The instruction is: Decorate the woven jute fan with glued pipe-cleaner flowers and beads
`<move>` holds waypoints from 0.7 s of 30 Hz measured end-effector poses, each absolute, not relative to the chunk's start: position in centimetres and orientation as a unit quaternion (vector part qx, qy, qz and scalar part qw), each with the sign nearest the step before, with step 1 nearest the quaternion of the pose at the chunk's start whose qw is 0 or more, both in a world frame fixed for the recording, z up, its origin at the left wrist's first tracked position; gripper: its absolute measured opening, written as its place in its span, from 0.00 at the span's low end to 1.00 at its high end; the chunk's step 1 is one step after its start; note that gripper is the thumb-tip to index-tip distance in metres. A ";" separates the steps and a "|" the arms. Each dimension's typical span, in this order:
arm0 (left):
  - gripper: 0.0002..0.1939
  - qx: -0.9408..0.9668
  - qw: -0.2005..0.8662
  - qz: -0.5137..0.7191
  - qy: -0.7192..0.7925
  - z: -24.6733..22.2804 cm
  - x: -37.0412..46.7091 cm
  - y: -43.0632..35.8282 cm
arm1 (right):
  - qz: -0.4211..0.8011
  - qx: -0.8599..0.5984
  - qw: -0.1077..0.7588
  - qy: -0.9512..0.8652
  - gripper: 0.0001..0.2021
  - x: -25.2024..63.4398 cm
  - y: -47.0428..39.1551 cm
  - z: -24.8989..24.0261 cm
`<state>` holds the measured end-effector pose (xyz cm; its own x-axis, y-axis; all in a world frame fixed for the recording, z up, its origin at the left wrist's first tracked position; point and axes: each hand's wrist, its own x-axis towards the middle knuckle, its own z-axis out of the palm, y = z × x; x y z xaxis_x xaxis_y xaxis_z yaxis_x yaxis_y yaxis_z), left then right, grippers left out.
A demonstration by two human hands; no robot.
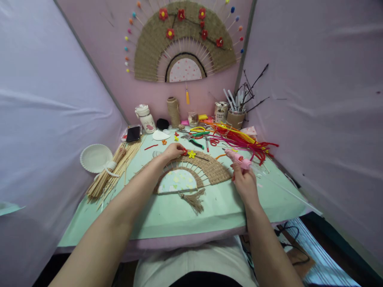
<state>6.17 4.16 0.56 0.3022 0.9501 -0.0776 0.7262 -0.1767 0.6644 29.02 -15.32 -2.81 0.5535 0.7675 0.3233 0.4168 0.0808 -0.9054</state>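
Observation:
A woven twine fan [220, 169] lies on the table in front of me, with a pale floral half-circle at its base and a twine tassel [194, 200] below. My left hand [174, 152] reaches to the fan's upper edge, its fingertips closed on a small red flower [184, 152]. Right beside that sits a yellow flower [192, 154] on a dark twig. At the fan's right end, my right hand [243, 181] grips a pink glue gun [238, 158], whose nozzle points up and left.
Bamboo sticks [104, 175] and a white paper plate [96, 158] lie at the left. Pliers [196, 141], red scissors [214, 142] and a heap of pipe cleaners [239, 137] are behind the fan. A bottle [145, 118] and twine spool [172, 112] stand at the back. A larger fan [146, 52] hangs above.

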 end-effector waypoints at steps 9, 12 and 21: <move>0.02 0.736 0.281 0.158 0.596 0.1 6.7 4.7 | 0.142 -0.666 0.575 -0.454 0.27 29.3 -15.2 -3.3; 0.03 0.731 0.287 0.150 0.600 0.2 6.8 4.7 | 0.149 -0.667 0.573 -0.452 0.26 29.3 -15.2 -3.5; 0.05 0.712 0.318 0.145 0.610 -0.2 6.6 5.1 | 0.144 -0.666 0.574 -0.454 0.26 29.4 -15.2 -3.6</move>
<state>6.64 5.08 -0.17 0.2150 0.9595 -0.1818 0.7755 -0.0546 0.6290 29.38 -15.20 -3.60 0.5461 0.7702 0.3294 0.4389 0.0719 -0.8957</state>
